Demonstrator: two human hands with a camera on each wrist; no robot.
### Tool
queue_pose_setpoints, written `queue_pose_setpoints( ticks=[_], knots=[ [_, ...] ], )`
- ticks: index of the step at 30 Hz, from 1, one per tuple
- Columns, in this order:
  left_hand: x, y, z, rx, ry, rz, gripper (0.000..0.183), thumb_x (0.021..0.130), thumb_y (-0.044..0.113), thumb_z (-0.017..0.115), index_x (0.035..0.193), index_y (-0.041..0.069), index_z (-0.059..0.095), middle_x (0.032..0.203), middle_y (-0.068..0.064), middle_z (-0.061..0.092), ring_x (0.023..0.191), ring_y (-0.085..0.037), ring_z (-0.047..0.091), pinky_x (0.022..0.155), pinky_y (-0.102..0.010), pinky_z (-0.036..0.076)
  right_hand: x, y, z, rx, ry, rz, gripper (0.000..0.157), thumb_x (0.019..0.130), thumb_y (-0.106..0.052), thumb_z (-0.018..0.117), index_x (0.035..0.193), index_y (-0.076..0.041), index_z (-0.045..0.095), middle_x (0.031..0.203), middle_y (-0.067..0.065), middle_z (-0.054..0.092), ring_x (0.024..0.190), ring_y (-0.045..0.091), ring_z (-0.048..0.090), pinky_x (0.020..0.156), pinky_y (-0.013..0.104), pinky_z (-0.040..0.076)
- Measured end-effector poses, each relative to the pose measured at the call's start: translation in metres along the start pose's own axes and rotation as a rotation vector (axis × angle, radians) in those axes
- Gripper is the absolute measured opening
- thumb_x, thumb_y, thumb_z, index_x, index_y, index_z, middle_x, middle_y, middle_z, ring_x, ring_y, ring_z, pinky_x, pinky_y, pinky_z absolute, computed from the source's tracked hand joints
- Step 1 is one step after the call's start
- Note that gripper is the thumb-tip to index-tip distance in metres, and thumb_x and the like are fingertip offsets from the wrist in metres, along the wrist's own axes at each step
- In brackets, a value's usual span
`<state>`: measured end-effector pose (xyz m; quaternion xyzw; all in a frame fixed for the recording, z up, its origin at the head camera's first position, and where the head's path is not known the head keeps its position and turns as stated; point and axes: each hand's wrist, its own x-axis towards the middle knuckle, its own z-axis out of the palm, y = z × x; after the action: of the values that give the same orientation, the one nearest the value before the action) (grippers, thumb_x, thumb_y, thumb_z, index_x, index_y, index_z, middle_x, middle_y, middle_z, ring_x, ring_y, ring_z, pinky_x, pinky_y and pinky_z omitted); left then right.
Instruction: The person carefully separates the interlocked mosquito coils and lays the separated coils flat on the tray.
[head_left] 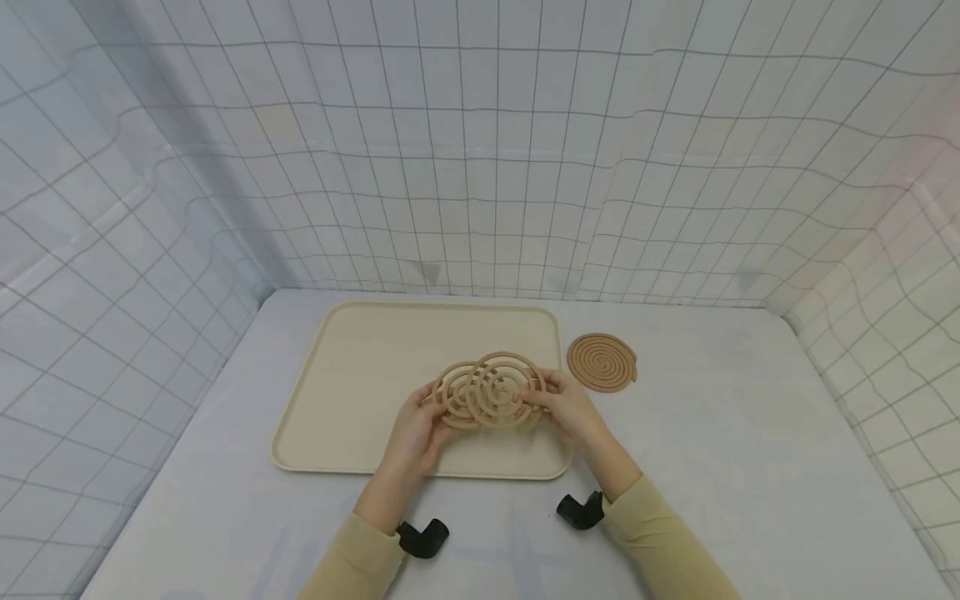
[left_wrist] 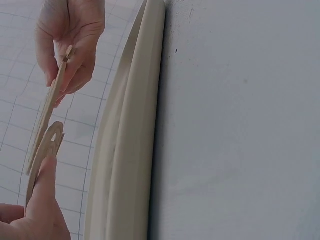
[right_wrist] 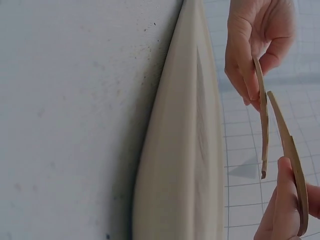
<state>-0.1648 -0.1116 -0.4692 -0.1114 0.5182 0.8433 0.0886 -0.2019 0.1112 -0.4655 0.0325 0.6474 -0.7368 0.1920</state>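
Note:
Two tan spiral mosquito coils, with open gaps between their turns, are held up over the tray [head_left: 360,383]. My left hand [head_left: 412,429] pinches the left coil [head_left: 459,424] at its outer edge. The right coil [head_left: 504,355] is pinched by my right hand [head_left: 567,404], fingers at its right side. From the head, the right coil overlaps the left one. Edge-on in the right wrist view, the left coil [right_wrist: 265,130] and right coil [right_wrist: 296,165] look like two separate thin discs, close together; whether they touch anywhere I cannot tell.
A darker brown, tightly wound mosquito coil [head_left: 602,362] lies flat on the white table [head_left: 720,433], just right of the tray. White walls with a grid of dark lines [head_left: 480,167] stand behind and at both sides.

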Motion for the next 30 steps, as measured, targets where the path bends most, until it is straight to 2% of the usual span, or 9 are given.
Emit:
queue_pose_setpoints(
  ticks=[5, 9, 13, 16, 19, 24, 30],
  knots=[
    [-0.001, 0.004, -0.001, 0.039, -0.006, -0.017, 0.051, 0.100, -0.006, 0.033, 0.148, -0.012, 0.021, 0.148, -0.029, 0.037, 0.118, -0.021, 0.058, 0.092, -0.034, 0.055, -0.003, 0.002, -0.004, 0.000, -0.046, 0.016, 0.045, 0.094, 0.004, 0.055, 0.135, 0.013, 0.040, 0.108, 0.013, 0.061, 0.091, 0.012, 0.068, 0.076, 0.020, 0.056],
    [-0.003, 0.005, -0.002, 0.045, 0.006, -0.037, 0.050, 0.100, -0.004, 0.035, 0.147, -0.014, 0.020, 0.146, -0.025, 0.036, 0.109, -0.014, 0.059, 0.090, -0.029, 0.056, -0.004, 0.004, -0.007, -0.001, -0.094, 0.035, 0.042, 0.091, 0.005, 0.053, 0.130, 0.012, 0.038, 0.108, 0.012, 0.058, 0.089, 0.012, 0.068, 0.078, 0.023, 0.056],
    [-0.004, 0.004, -0.005, 0.069, 0.042, -0.073, 0.043, 0.100, -0.002, 0.039, 0.140, -0.014, 0.028, 0.128, -0.014, 0.047, 0.098, -0.007, 0.059, 0.083, -0.026, 0.056, -0.005, 0.005, -0.009, -0.016, -0.104, 0.046, 0.052, 0.089, 0.005, 0.054, 0.136, 0.011, 0.033, 0.104, 0.012, 0.065, 0.080, 0.013, 0.070, 0.076, 0.025, 0.058],
    [-0.003, 0.004, -0.008, 0.116, 0.048, -0.105, 0.033, 0.100, 0.000, 0.042, 0.130, -0.011, 0.034, 0.115, -0.010, 0.049, 0.094, -0.008, 0.059, 0.081, -0.026, 0.055, -0.006, 0.006, -0.012, -0.064, -0.084, 0.061, 0.059, 0.088, 0.004, 0.056, 0.141, 0.007, 0.031, 0.098, 0.010, 0.069, 0.073, 0.014, 0.072, 0.073, 0.028, 0.059],
    [-0.003, 0.006, -0.013, 0.159, 0.038, -0.117, 0.027, 0.101, 0.003, 0.043, 0.124, -0.008, 0.036, 0.113, -0.013, 0.050, 0.094, -0.010, 0.060, 0.082, -0.027, 0.055, -0.006, 0.005, -0.015, -0.138, -0.078, 0.060, 0.050, 0.091, -0.002, 0.059, 0.136, 0.006, 0.038, 0.091, 0.008, 0.071, 0.070, 0.015, 0.072, 0.069, 0.028, 0.058],
    [-0.003, 0.011, -0.021, 0.194, 0.047, -0.111, 0.019, 0.100, 0.003, 0.043, 0.117, -0.006, 0.039, 0.109, -0.012, 0.055, 0.092, -0.010, 0.061, 0.082, -0.024, 0.055, -0.007, 0.003, -0.018, -0.234, -0.067, 0.049, 0.028, 0.096, -0.010, 0.061, 0.117, 0.005, 0.050, 0.079, 0.003, 0.070, 0.064, 0.013, 0.070, 0.058, 0.025, 0.054],
    [0.000, 0.013, -0.029, 0.244, 0.064, -0.094, 0.023, 0.100, 0.000, 0.043, 0.120, -0.011, 0.037, 0.104, -0.010, 0.056, 0.089, -0.007, 0.061, 0.079, -0.020, 0.054, -0.007, 0.005, -0.017, -0.399, 0.013, 0.038, 0.024, 0.093, -0.013, 0.066, 0.109, 0.003, 0.057, 0.080, 0.005, 0.069, 0.060, 0.011, 0.062, 0.055, 0.024, 0.048]
  ],
)
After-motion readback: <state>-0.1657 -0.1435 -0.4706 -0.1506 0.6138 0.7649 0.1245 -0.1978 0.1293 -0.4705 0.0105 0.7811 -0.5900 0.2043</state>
